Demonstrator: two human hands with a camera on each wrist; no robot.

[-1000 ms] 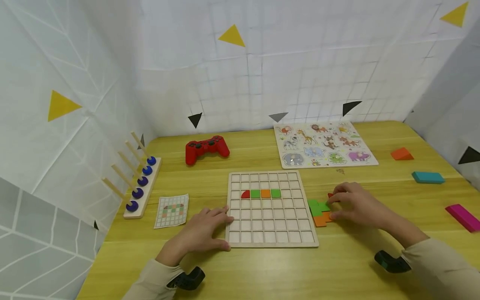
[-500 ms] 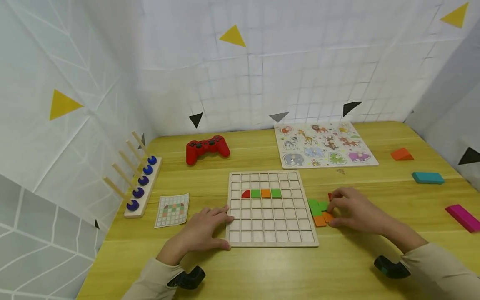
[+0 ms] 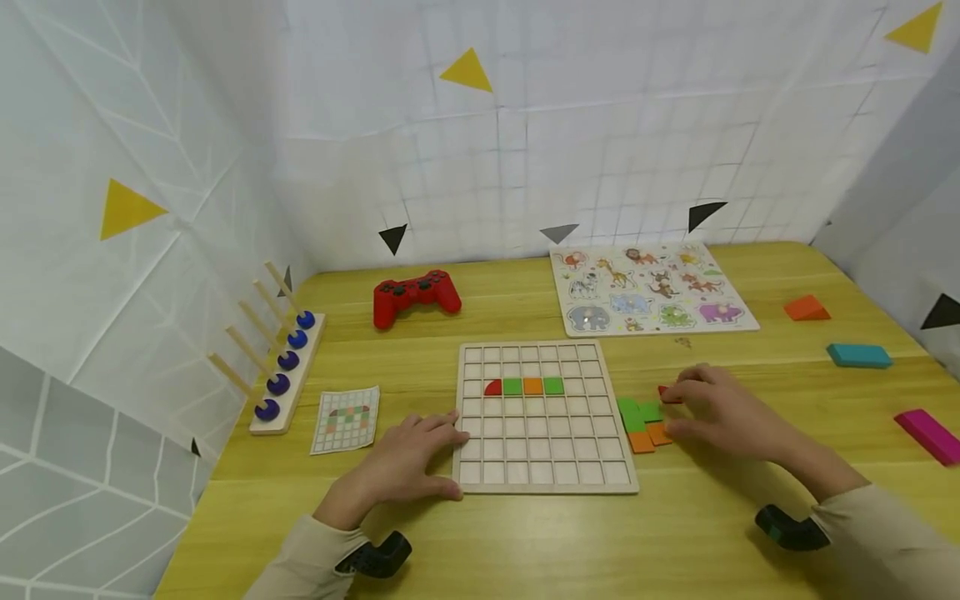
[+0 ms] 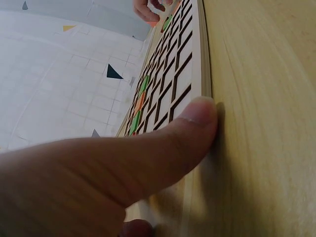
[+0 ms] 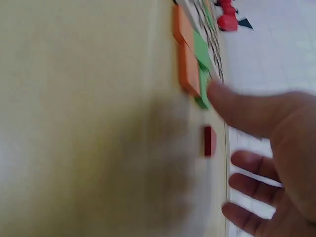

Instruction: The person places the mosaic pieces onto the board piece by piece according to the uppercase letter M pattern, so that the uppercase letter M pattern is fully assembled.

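While the left hand (image 3: 408, 462), relaxed, touches the grid board (image 3: 538, 451), the right hand (image 3: 726, 417), apparently empty, gapes beside a red tile (image 5: 210, 141).

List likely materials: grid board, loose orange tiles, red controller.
Grid board: probably wood, matte; pale tan rim, no glare.
Loose orange tiles: painted wood or plastic, can't tell; smooth-looking, even colour on faces and edges.
Red controller: likely plastic, fairly matte; rounded, moulded-looking grips.

Grid board (image 3: 539, 450) pale, ruled in squares; tiles (image 3: 512, 387) green, orange and red; controller (image 3: 417, 294) red and black; table (image 3: 555, 542) yellow, wood-grained
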